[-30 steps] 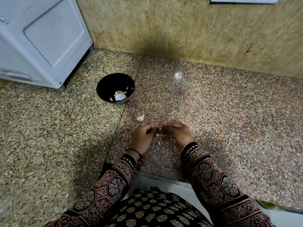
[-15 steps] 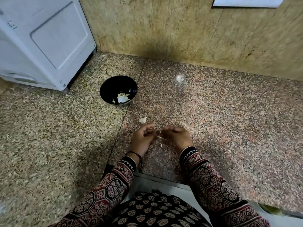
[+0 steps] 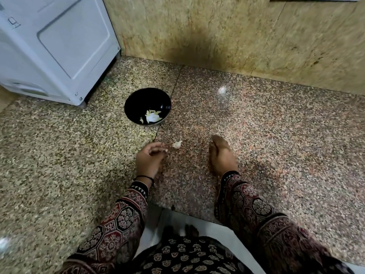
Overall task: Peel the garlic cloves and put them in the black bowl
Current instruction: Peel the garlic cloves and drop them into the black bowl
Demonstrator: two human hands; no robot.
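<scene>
The black bowl [image 3: 147, 99] stands on the speckled stone floor with several peeled garlic cloves [image 3: 152, 117] inside. An unpeeled garlic clove [image 3: 177, 144] lies on the floor below and right of the bowl. My left hand [image 3: 149, 159] hovers just left of that clove. Its fingers are curled against the thumb, and a small pale garlic piece seems pinched at the fingertips. My right hand [image 3: 221, 155] is blurred, palm down, with straight fingers and nothing seen in it, well right of the loose clove.
A white appliance [image 3: 55, 46] fills the far left corner, close behind the bowl. A tan stone wall [image 3: 237, 36] closes the far side. A pale speck [image 3: 222, 89] lies on the floor near the wall. A white sheet [image 3: 199, 227] lies at my lap.
My hands were joined over one clove; now they have parted. The left hand moved up toward the loose clove, and the right swung out to the right with its fingers straightened.
</scene>
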